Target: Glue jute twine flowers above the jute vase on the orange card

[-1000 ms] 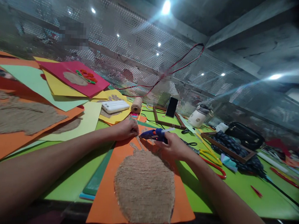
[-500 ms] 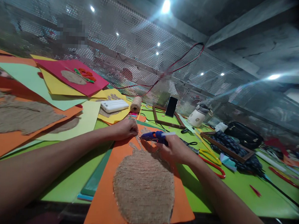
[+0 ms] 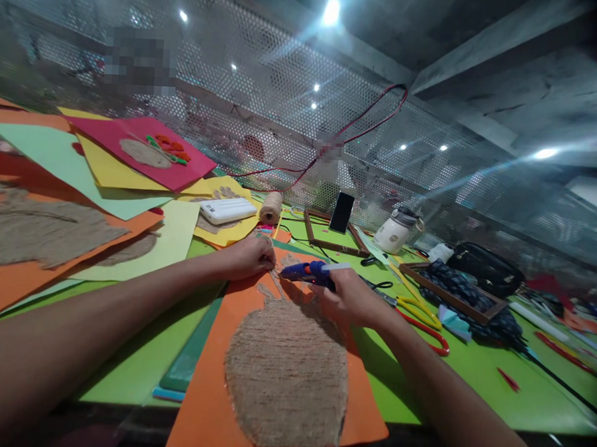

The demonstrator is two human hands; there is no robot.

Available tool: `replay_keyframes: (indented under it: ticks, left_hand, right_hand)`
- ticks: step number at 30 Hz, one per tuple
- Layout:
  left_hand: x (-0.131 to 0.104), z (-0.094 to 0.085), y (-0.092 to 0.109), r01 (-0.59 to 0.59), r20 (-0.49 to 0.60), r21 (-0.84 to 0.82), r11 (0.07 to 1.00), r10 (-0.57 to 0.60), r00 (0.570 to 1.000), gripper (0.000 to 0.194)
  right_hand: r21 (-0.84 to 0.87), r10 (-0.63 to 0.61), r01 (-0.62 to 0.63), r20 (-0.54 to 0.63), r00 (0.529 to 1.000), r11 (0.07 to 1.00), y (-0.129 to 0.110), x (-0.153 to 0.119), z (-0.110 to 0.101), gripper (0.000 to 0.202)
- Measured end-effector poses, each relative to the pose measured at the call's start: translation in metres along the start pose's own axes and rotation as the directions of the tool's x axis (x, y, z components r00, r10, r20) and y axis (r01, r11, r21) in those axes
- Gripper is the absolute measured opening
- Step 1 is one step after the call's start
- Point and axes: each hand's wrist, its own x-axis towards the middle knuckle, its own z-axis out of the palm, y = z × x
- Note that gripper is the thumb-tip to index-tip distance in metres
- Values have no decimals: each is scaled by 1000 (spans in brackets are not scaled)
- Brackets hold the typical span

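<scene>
Tabletop (image 3: 400,382), bright green, is overlaid at its near edge by an orange paper sheet (image 3: 199,392), placed between two bare forearms, with a dark green board (image 3: 192,351) partly covered beneath its left side. The sheet's near edge is extended past the front of the tabletop, and its long axis is directed away from the wearer. Most of its near half is filled by a rounded twine-covered shape (image 3: 288,373), tan, ridged crosswise in close rows and darker along the rim; from its narrower top, thin twine outlines (image 3: 271,292) are run toward the far edge. By the right hand (image 3: 347,296), a blue glue gun (image 3: 308,273) is held above the sheet's far part, its rear gripped within curled fingers. The gun's long axis is laid nearly sideways across the sheet, its nozzle pointed left, toward the left hand (image 3: 259,256), and a pale glue stick (image 3: 337,267) is seen at its back. The left hand's fingertips are pressed together just beside the nozzle, low over the paper; what is pinched there is too small to be told. Beyond the hands, a white power bank (image 3: 229,210), a twine spool (image 3: 270,207) and, at right, yellow-handled scissors (image 3: 419,310) are seen.
</scene>
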Motion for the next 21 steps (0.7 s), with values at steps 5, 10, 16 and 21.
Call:
replay_keyframes:
  ticks: [5,10,16,21]
  left_hand:
    - [-1,0,0,7,-3,-1,1000,-7,1000,19]
    - [0,0,0,17,15,6,1000,-17,1000,17]
    - [0,-2,0,23,33,8,1000,-23,999,18]
    - [0,-2,2,28,33,11,1000,-28,999,20]
  right_hand:
    - [20,26,-28,78,997,999,0,6,4,12]
    - [28,49,-50,52,997,998,1,6,6,14]
    - [74,-18,12,78,997,997,4,3,-2,17]
    - [8,51,-51,62,997,999,1,6,5,15]
